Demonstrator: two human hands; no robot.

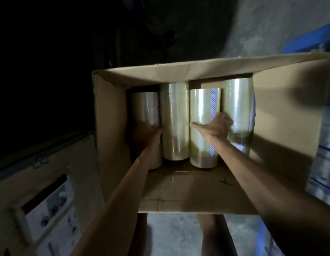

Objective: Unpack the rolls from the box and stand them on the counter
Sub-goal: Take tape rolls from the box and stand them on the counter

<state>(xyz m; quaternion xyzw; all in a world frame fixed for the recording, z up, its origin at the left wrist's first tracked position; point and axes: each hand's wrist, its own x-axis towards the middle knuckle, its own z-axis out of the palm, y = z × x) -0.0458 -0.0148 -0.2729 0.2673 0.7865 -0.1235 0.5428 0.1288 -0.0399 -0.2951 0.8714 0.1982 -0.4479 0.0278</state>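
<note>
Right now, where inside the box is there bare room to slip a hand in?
The bare box floor lies in front of the roll ends, up to the near flap. It is crowded elsewhere: four rolls lie side by side, the left hand wedged by the far-left one, the right hand between the two right ones.

The open cardboard box (pixel 112 126) carries four clear rolls (pixel 176 122) lying side by side, ends toward its far wall.
</note>
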